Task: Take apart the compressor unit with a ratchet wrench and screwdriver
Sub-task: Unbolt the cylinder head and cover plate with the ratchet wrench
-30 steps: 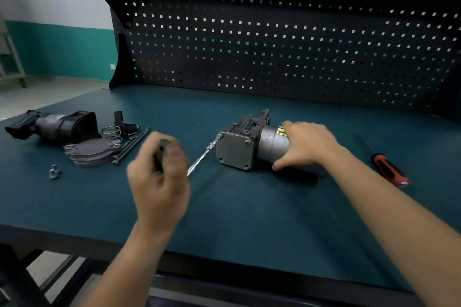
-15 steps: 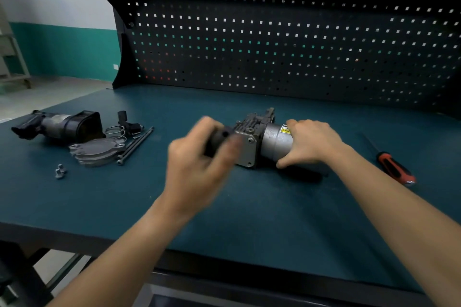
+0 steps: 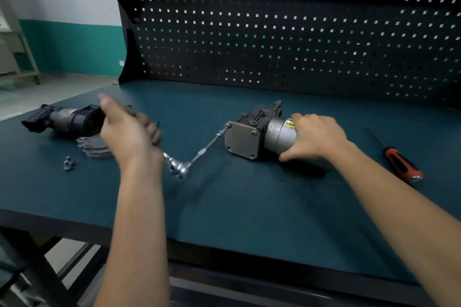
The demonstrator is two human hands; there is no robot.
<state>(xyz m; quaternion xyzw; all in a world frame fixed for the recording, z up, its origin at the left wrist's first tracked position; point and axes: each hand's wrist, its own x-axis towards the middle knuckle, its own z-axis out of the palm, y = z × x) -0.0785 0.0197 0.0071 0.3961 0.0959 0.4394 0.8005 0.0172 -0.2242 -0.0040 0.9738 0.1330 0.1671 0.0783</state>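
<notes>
The compressor unit lies on its side mid-bench, its square grey end plate facing left. My right hand is clamped over its silver motor cylinder. A ratchet wrench with a long extension bar runs from the plate's upper left bolt down to the left. My left hand is closed around the wrench handle, which it mostly hides. A red-and-black screwdriver rests on the bench at the right, apart from both hands.
Removed parts lie at the left of the green bench top: a black housing, stacked grey cover plates and a small bolt. A black pegboard rises behind. The bench front edge is near my forearms.
My left hand has swung the wrench handle from over the compressor's end plate back out to the left. My right hand has stayed on the motor cylinder.
</notes>
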